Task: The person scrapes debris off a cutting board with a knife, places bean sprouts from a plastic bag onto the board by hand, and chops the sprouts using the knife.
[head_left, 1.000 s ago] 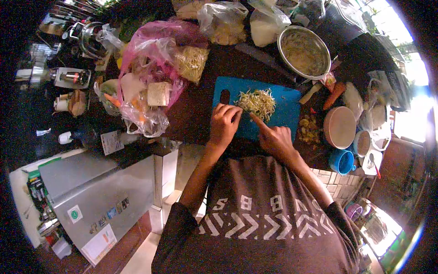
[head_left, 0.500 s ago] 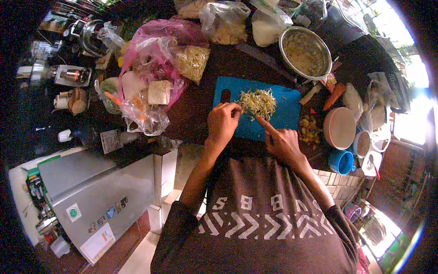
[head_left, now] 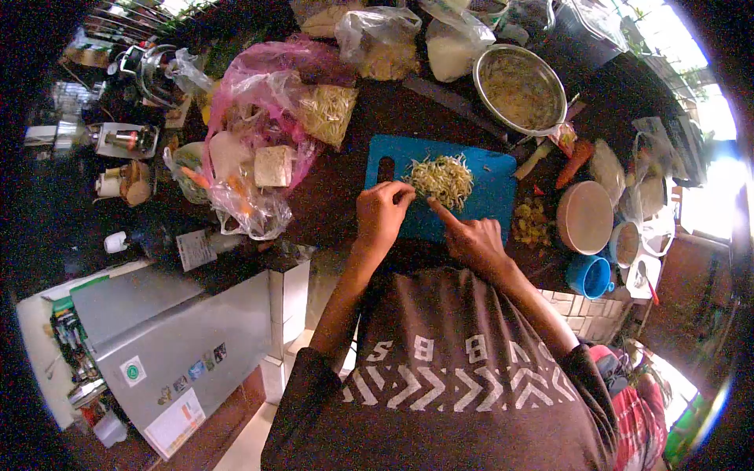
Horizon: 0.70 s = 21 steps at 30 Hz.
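A loose pile of bean sprouts (head_left: pixel 444 180) lies on a blue cutting board (head_left: pixel 495 192). At the pile's left edge, my left hand (head_left: pixel 382 210) has thumb and fingertips pinched together; whatever is between them is too small to make out. My right hand (head_left: pixel 473 238) is at the near side of the pile, its index finger stretched toward the sprouts and the other fingers curled under. Its fingertip is close to my left fingertips. I cannot make out anything held in my right hand.
Left of the board is a pink plastic bag (head_left: pixel 267 67) with a white block (head_left: pixel 272 166) and bagged sprouts (head_left: pixel 328 114). A metal bowl (head_left: pixel 520 90) stands behind. To the right are a carrot (head_left: pixel 575 163), a pink bowl (head_left: pixel 585 217) and a blue cup (head_left: pixel 588 275). A person in red (head_left: pixel 640 424) is at lower right.
My right index finger has shifted slightly left, closer to my left hand, since half a second ago. More of a person in red clothing has come into view at the lower right.
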Each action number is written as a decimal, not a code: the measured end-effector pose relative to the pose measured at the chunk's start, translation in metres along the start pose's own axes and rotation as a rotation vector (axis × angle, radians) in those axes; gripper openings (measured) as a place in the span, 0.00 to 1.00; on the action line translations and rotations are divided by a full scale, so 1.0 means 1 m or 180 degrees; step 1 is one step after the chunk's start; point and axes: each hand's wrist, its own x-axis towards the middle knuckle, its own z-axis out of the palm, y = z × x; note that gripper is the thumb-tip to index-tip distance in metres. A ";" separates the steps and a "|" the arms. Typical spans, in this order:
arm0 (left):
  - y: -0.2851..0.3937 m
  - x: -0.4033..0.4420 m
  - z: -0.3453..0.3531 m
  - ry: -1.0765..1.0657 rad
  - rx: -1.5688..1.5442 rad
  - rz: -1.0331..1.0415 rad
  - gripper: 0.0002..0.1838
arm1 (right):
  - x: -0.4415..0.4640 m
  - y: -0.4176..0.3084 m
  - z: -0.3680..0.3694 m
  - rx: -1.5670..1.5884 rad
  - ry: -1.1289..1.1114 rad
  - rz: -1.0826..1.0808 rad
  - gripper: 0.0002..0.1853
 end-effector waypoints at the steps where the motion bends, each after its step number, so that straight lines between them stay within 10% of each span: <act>1: 0.001 -0.001 -0.001 0.0013 0.0022 -0.0041 0.05 | 0.000 -0.001 -0.002 -0.0031 -0.0017 0.0006 0.40; 21: 0.014 0.002 -0.027 -0.0331 -0.0924 -0.0302 0.10 | -0.014 0.003 -0.031 0.1004 0.0025 0.0418 0.29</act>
